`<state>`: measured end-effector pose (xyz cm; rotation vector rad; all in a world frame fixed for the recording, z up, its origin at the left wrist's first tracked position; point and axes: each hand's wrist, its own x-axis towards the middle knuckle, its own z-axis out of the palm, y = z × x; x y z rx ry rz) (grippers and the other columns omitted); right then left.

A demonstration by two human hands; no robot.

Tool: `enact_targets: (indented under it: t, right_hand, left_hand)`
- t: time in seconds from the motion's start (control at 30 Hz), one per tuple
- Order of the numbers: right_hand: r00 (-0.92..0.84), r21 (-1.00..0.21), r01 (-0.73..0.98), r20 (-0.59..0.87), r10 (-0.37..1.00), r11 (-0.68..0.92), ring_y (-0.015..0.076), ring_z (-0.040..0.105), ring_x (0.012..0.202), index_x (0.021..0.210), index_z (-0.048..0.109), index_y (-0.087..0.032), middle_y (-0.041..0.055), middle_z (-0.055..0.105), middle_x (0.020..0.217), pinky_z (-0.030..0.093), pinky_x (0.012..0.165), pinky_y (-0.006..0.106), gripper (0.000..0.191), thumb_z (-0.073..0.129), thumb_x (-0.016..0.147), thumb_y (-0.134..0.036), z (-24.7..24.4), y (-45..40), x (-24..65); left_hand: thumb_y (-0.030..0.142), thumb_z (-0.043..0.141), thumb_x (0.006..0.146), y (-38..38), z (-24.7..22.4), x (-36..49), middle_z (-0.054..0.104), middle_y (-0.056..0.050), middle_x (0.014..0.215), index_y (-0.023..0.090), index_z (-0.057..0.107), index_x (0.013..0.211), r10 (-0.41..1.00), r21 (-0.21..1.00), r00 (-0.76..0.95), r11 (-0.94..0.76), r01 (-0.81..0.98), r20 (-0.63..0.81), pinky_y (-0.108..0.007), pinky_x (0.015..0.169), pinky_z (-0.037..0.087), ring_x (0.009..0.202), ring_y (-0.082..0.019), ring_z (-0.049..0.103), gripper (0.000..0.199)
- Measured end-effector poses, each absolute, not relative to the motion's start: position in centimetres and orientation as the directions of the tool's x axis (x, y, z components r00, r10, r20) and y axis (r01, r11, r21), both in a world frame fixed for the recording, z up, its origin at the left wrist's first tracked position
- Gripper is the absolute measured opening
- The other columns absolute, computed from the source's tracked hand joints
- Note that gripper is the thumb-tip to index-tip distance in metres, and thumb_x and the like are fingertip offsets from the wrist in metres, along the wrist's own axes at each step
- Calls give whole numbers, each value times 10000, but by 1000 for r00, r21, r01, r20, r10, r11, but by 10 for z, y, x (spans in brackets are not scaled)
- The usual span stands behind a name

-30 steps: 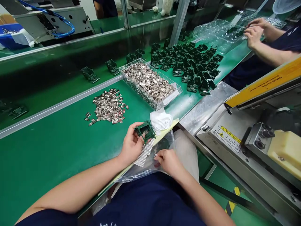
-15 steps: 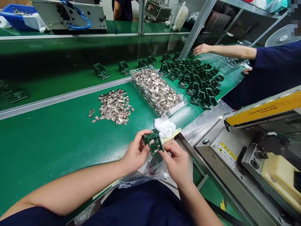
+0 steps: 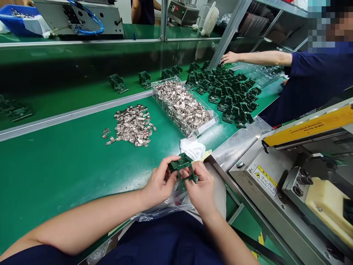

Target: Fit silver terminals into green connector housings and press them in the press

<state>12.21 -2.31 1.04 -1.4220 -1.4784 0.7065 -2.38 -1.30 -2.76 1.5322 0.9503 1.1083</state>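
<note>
Our right hand [image 3: 202, 189] now pinches farther inside the green plastic frame [image 3: 182, 162], its long axis slanting rightward from our pinching left hand [image 3: 156, 187].

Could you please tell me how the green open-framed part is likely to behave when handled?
The green open-framed part is probably stiff, as its edges look straight between the left hand and right hand. It seems light for its size, given its open middle. Its thin bars may be somewhat fragile if squeezed.
</note>
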Motion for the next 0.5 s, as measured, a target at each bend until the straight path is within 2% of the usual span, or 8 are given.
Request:
enact_targets:
  t: [0.07,0.13,0.23,0.3,0.33,0.4,0.43,0.5]
  right_hand:
    - [161,-944,314,161,974,104,151,499,641,677,545,-207,-9,514,687,413,596,271,224,653,838,-318,9,-22,121]
    - [200,-993,113,44,979,21,135,498,608,733,505,-211,-25,508,701,423,562,256,251,708,794,-344,6,-21,120]
    - [130,-998,-63,-36,991,-28,123,512,613,847,514,-215,-27,538,747,450,561,242,276,744,775,-349,6,-21,131]
    - [32,-999,11,50,998,49,147,565,729,1041,569,-222,24,610,924,488,629,261,306,728,801,-326,10,-24,148]
    - [-23,-990,81,115,993,116,175,590,847,1186,552,-236,64,613,1088,508,691,284,425,729,808,-316,14,-28,160]
    - [-124,-933,233,251,960,274,245,542,1128,1401,429,-278,108,488,1382,507,858,349,681,752,803,-312,24,-41,186]
    - [-164,-891,290,313,935,349,268,495,1213,1435,398,-290,106,451,1432,482,933,381,743,769,792,-317,29,-50,200]
    - [-198,-824,350,401,895,446,287,489,1235,1411,445,-290,97,521,1374,438,1014,429,727,791,773,-337,39,-72,229]
  left_hand:
    - [312,513,933,-13,-27,-24,579,-18,772,213,444,1315,937,978,289,-209,18,195,-262,628,508,631,-137,547,401]
    - [343,515,932,-13,-25,-25,560,-8,753,216,448,1306,933,980,305,-199,-5,191,-251,603,497,609,-129,527,400]
    - [367,517,932,-9,-19,-27,576,-20,804,221,444,1295,933,986,321,-167,-7,161,-243,608,489,659,-134,543,398]
    - [374,520,929,-6,-12,-25,607,-49,907,220,428,1304,934,990,333,-138,6,128,-259,659,509,753,-156,582,415]
    - [372,516,929,-5,-8,-23,615,-60,944,219,419,1314,929,992,355,-123,23,107,-271,682,518,790,-168,597,425]
    - [348,496,936,-3,3,-13,629,-65,946,216,411,1337,876,990,477,-116,78,65,-288,705,530,810,-179,617,430]
    - [327,485,940,-2,9,-5,635,-58,918,218,413,1350,825,985,563,-136,108,52,-286,695,531,784,-176,622,430]
    - [294,487,936,2,23,17,643,-37,847,240,409,1392,676,968,735,-211,132,47,-266,628,524,688,-157,614,466]
